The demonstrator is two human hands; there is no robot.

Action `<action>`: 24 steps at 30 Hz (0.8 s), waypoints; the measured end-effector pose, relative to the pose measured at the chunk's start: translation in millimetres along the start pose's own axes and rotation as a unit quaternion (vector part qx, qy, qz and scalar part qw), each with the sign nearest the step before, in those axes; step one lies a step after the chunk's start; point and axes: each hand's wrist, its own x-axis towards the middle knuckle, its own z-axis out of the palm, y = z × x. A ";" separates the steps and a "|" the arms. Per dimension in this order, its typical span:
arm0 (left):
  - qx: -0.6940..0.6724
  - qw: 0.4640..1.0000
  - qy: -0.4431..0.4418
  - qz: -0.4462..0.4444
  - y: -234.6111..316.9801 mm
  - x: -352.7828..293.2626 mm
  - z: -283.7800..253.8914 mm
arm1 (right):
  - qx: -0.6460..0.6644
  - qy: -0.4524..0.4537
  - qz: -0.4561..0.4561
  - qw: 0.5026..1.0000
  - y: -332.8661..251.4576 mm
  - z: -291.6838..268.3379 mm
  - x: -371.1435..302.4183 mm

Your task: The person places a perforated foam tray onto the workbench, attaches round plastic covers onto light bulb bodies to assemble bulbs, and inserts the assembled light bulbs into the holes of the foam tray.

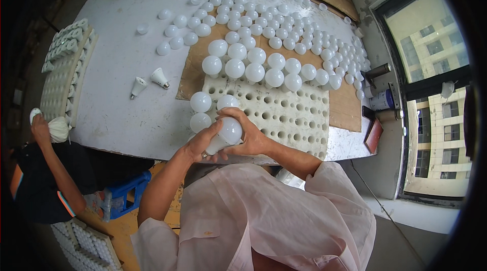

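Close to my body, at the table's near edge, both hands are wrapped around one light bulb (232,130) with a round white dome. My left hand (202,142) closes on its lower white body, and the metal screw cap shows below the fingers. My right hand (248,133) curls around the dome's far and right sides. Just beyond my hands is a white foam tray (317,114) with rows of holes. Several domed bulbs (274,77) stand in its far rows, and a few more (201,102) at its left end, beside my left hand.
Many loose white domes (274,42) cover cardboard (198,63) and the far table (109,68). Two domeless bulb bases (159,78) lie left. Another foam tray (57,88) stands at the left edge, near a co-worker's hand (40,130). A cup (381,99) and red notebook (374,136) sit right.
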 end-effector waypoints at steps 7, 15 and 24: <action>0.083 0.992 0.091 0.013 3.6 -6.1 -17.7 | 0.032 0.084 0.176 0.980 15.8 -4.4 -6.9; 0.147 0.845 0.470 0.209 0.4 -55.6 -108.3 | -0.174 0.211 0.006 0.962 34.6 -30.8 -28.8; 0.364 0.658 0.637 0.169 -28.6 -51.6 -221.9 | -0.402 -0.092 -0.090 0.906 48.7 15.0 -35.7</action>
